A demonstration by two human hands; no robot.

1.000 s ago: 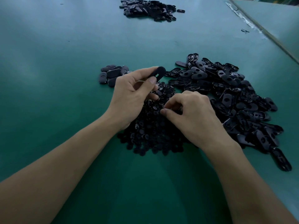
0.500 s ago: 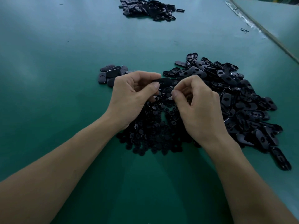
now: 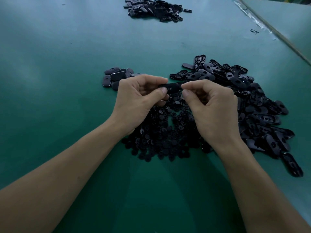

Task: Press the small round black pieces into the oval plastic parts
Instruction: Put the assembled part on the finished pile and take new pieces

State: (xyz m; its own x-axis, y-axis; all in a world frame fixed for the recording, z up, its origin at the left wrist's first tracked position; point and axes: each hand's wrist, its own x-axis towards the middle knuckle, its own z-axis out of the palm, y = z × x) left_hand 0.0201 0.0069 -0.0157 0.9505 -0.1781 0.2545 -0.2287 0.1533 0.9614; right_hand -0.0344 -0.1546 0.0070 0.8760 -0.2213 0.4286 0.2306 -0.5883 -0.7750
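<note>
Fingers (image 3: pixel 162 90) of left hand (image 3: pixel 139 100) pinch oval part (image 3: pixel 170 86); right hand (image 3: pixel 213 108) fingers pinched narrow at its end, contents hidden.

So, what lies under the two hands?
A heap of small round black pieces on the green table. The left hand and right hand, both pinching one oval part above it, cover the heap's far portion, so that is unseen.

The left hand (image 3: pixel 134 101) pinches one oval part (image 3: pixel 170 87) by its end; the right hand (image 3: pixel 213 111) pinches the other end. Round pieces (image 3: pixel 161 132) lie heaped beneath both hands, loose oval parts (image 3: pixel 252 101) beside the right hand.
</note>
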